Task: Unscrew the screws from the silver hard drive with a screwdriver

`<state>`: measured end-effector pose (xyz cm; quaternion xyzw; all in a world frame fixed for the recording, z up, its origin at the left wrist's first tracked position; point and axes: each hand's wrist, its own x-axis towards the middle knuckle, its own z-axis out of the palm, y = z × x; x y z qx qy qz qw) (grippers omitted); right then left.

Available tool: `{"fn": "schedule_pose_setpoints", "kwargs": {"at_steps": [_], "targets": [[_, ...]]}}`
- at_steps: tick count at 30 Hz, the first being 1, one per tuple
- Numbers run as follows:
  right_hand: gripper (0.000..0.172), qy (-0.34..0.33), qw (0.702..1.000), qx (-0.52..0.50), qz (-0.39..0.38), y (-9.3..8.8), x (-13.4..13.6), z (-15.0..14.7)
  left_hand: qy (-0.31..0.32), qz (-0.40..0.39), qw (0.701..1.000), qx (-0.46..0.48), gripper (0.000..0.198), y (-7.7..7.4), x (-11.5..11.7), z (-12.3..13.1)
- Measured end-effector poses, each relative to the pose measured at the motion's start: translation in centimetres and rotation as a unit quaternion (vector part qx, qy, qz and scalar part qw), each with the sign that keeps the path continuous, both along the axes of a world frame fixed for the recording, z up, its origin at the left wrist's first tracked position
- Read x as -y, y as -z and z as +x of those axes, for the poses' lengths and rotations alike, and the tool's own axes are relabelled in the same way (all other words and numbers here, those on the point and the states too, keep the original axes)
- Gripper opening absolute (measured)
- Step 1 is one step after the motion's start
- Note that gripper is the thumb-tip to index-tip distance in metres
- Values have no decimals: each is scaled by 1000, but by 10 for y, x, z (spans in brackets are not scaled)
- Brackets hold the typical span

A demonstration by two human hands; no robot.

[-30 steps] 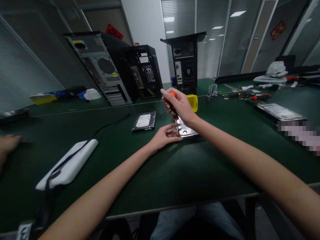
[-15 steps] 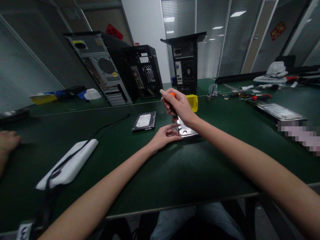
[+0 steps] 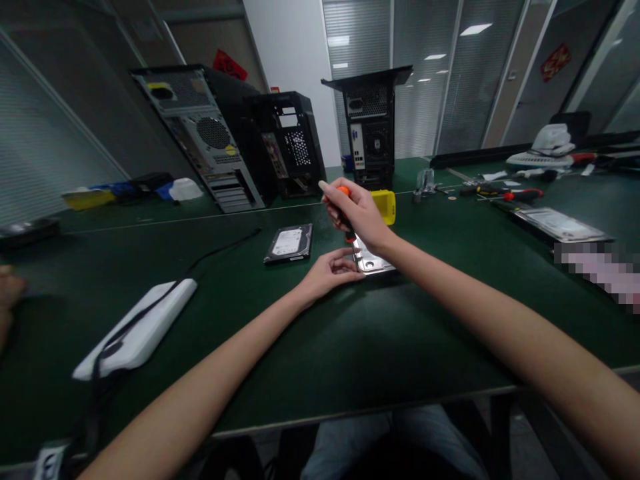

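My right hand (image 3: 357, 212) is wrapped round an orange-and-black screwdriver (image 3: 345, 215) held upright, its tip down on a silvery hard drive (image 3: 373, 262) lying on the green table (image 3: 350, 347). My left hand (image 3: 330, 270) rests at the drive's left edge with curled fingers that touch and steady it. A second hard drive (image 3: 290, 242), label up, lies just to the left. A yellow box (image 3: 386, 205) stands behind my right hand.
Three open computer cases (image 3: 215, 137) (image 3: 293, 143) (image 3: 373, 127) stand at the back. A white flat device with a black cable (image 3: 137, 330) lies at left. Another hard drive (image 3: 560, 224) and hand tools (image 3: 505, 192) lie at right. Another person's hand (image 3: 7, 293) shows at the far left edge.
The other person's hand at the far left has drawn back toward the frame edge. My own hands and the screwdriver have barely shifted.
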<state>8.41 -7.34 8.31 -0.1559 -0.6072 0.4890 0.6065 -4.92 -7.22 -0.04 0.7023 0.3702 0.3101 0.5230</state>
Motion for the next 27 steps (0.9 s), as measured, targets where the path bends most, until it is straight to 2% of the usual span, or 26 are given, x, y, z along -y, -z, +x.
{"fn": "schedule_pose_setpoints", "kwargs": {"at_steps": [7, 12, 19, 27], "targets": [[33, -19, 1000, 0, -5, 1, -5, 1, 5, 36, 999, -25, 72, 3, -4, -3], [21, -34, 999, -18, -2, 2, -8, 1, 7, 41, 998, -38, 69, 0, -2, -2], [28, -48, 999, -18, 5, 4, -11, 3, 10, 44, 998, -31, 71, 3, -3, -1], [24, -51, 999, -18, 7, 2, -9, 3, 16, 53, 997, -48, 71, 4, -4, -2]]}}
